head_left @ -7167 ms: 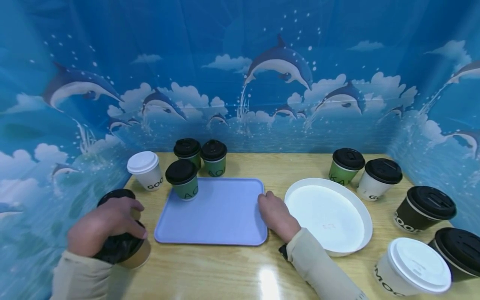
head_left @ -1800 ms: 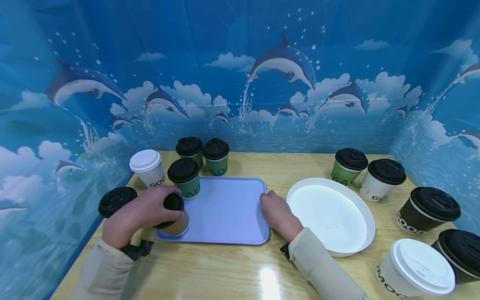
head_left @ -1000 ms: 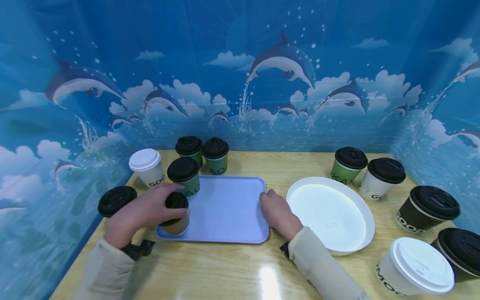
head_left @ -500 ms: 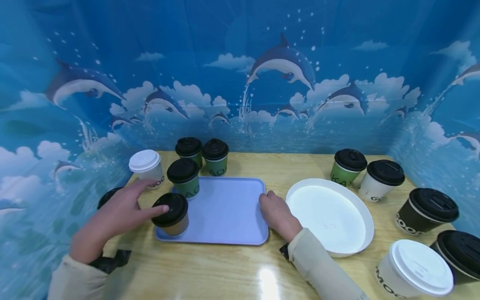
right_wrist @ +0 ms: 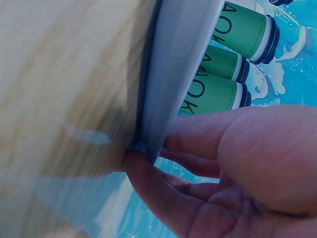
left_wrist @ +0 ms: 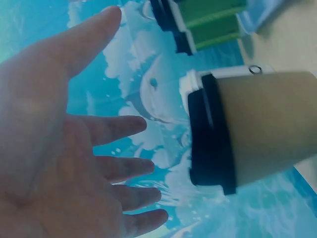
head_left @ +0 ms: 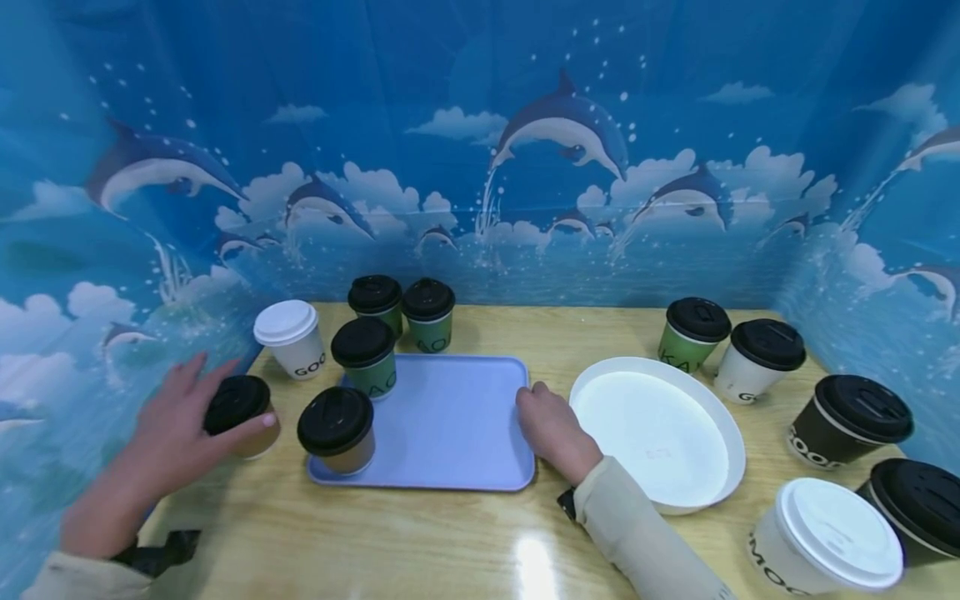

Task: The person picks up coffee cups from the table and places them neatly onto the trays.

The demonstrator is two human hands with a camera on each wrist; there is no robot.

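Observation:
My left hand (head_left: pixel 168 425) is spread with straight fingers beside a brown paper cup with a black lid (head_left: pixel 238 404), at the table's left. In the left wrist view, a gap shows between the fingers and that brown cup (left_wrist: pixel 272 124). My right hand (head_left: pixel 553 433) pinches the right edge of a lavender rectangular tray (head_left: pixel 457 425); the right wrist view shows thumb and fingers on the tray rim (right_wrist: pixel 178 59). Upright on the tray's left side are a second brown cup with a black lid (head_left: pixel 341 429) and a green cup with a black lid (head_left: pixel 367 362).
A white lidded cup (head_left: pixel 291 337) and two green cups, one of them a green cup (head_left: pixel 429 315) behind the tray, stand at the back left. Right of the tray lies a white round dish (head_left: pixel 660 433). Several cups, including a white-lidded cup (head_left: pixel 825 533), line the right side.
Earlier my left hand set a brown cup on the tray's front left. It has since let go and moved left to the other brown cup. My right hand stays on the tray's edge.

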